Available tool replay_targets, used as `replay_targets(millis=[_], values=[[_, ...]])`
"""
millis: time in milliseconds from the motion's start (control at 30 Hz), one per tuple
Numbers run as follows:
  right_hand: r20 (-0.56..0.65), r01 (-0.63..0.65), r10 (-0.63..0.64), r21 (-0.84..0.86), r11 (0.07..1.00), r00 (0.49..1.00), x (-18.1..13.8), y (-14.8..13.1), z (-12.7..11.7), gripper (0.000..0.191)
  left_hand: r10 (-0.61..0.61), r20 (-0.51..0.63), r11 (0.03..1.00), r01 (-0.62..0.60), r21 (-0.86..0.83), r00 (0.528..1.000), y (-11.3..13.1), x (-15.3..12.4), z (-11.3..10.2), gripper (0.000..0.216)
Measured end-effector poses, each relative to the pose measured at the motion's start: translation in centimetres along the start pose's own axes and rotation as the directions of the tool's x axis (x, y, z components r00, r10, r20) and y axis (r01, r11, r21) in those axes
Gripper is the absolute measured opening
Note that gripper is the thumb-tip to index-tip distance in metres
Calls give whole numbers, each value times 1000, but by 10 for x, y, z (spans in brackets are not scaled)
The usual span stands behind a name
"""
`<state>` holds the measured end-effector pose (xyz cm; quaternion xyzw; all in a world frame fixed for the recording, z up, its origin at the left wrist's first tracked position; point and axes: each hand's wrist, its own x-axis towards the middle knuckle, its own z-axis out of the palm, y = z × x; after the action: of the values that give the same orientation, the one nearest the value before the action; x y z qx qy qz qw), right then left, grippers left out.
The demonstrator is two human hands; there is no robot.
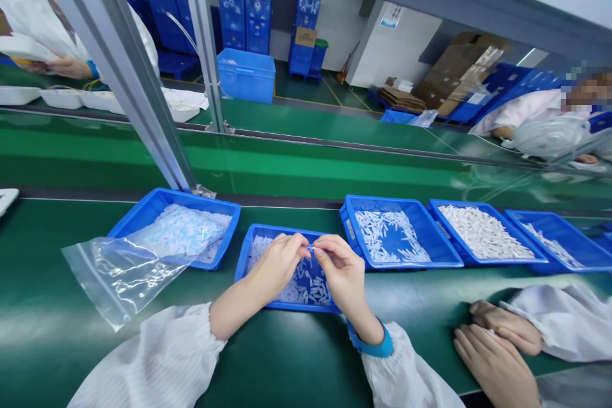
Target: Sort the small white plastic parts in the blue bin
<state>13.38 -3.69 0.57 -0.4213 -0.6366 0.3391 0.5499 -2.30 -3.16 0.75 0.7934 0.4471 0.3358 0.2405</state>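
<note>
Blue bin beneath two pinching hands

Both hands meet over a shallow blue plastic bin [306,307], which lies on the green work surface [282,363] directly in front of the person. The left hand [277,261] and the right hand [343,269] each have thumb and fingers closed on a small whitish piece [310,248], held between the fingertips above the bin's far half. Its exact shape is too small to tell. So fine a pinch probably suits a part this slight, and working over the bin would let a dropped one land among the small white parts inside.

To the left, a clear zip bag [124,280] with pale bluish contents slumps across another blue bin [234,220], its mouth end hanging over the near rim, perhaps so that its contents stay close by. On the right, three more bins of white parts, the nearest a blue tray [452,263], stand in a row along the surface's far edge, seemingly arranged to be within reach. A turquoise wristband [377,349] circles the right wrist. Farther right, a co-worker's hands [497,357] rest close together, largely hiding what they hold.
</note>
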Motion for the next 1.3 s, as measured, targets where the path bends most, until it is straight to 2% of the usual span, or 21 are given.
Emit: replay_targets(millis=[167, 600, 867, 1033, 1167, 1300], values=[[-14, -98, 98, 35, 995, 995, -2, 0, 1, 3, 45, -6, 999, -45, 32, 999, -1, -1, 0, 13], [31, 135, -133, -81, 988, 991, -4, -1, -1, 26, 148, -64, 988, -145, 62, 987, -3, -1, 5, 16], [18, 94, -93, -94, 991, 996, -4, 3, 0, 32, 249, -46, 958, -239, 161, 967, -7, -2, 10, 19], [14, 165, -166, -188, 968, 986, -8, 1, 3, 27, 263, -20, 940, -251, 230, 965, -7, -5, 12, 18], [10, 212, -218, -271, 939, 976, -12, 0, 4, 26, 293, -55, 930, -271, 246, 955, -4, -6, 13, 19], [5, 196, -202, -260, 946, 979, -12, 0, 4, 26, 295, -83, 933, -268, 241, 952, -2, -5, 13, 18]])
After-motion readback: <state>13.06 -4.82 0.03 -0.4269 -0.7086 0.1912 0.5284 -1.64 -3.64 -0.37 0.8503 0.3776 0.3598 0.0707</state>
